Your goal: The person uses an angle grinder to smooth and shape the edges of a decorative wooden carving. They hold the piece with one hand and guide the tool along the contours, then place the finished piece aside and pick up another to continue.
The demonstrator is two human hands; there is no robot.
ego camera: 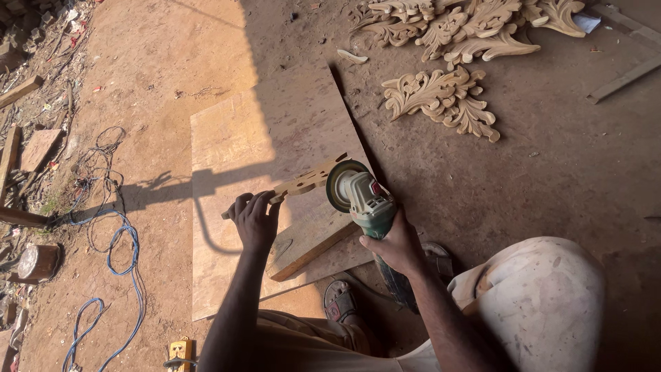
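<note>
While your left hand (255, 220) is gripping the carved strip (303, 184), fingers closed, keep your right hand (396, 244), wrapped around the grinder (365, 200), feeding lightly from three o'clock.

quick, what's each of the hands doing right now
Left hand: closed around a carved wooden strip.
Right hand: closed around an angle grinder, disc at the strip's end.

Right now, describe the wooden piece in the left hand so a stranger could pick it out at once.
Start at the large plywood sheet lying flat on the dirt floor. Over its right part, the left hand grips a narrow, pale wooden strip with a scalloped, carved edge, its far end against the disc of the green angle grinder in the right hand. Unlike the leafy carvings lying beyond, it is slim and held off the ground.
</note>
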